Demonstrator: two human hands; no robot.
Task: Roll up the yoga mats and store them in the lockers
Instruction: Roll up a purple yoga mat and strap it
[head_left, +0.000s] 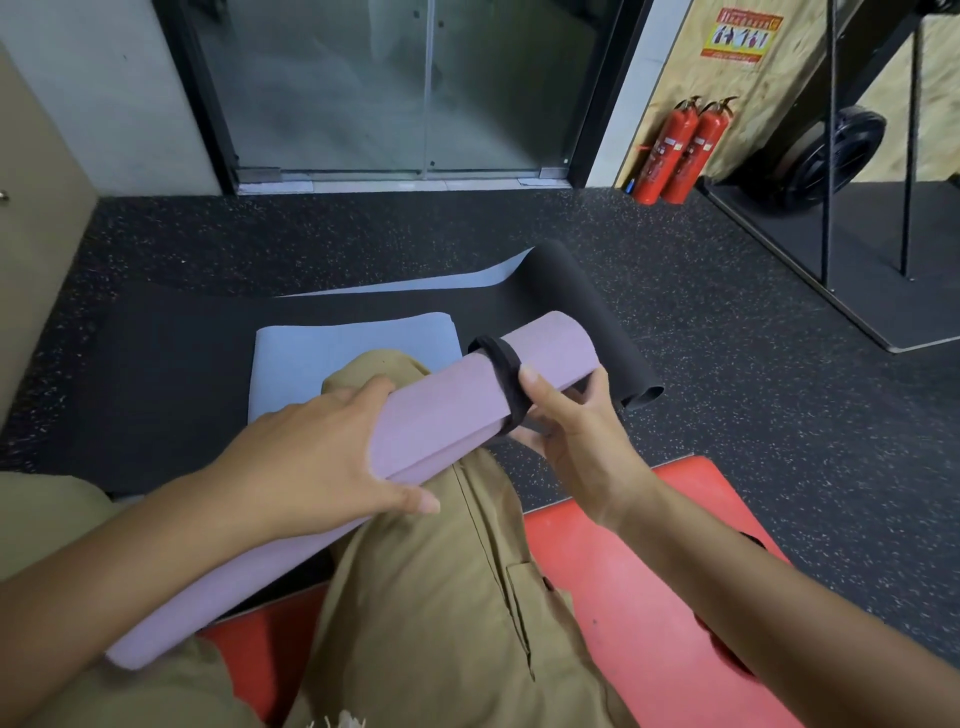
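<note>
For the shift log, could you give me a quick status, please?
Left hand grips rolled purple mat. Right hand pinches black strap around it. Black mat unrolled on floor.

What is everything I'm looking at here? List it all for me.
rolled mat: one, lilac, across the person's lap
strap: one, black, looped round the rolled mat near its far end
flat mat: one, pale blue, on the floor ahead
dark mat: one, black, partly rolled, right of the blue one
red mat: one, under the person
fire extinguishers: two, red, by the wall
glass door: one, dark frame, ahead
left hand: holds the rolled mat
right hand: fingers on the strap
</note>
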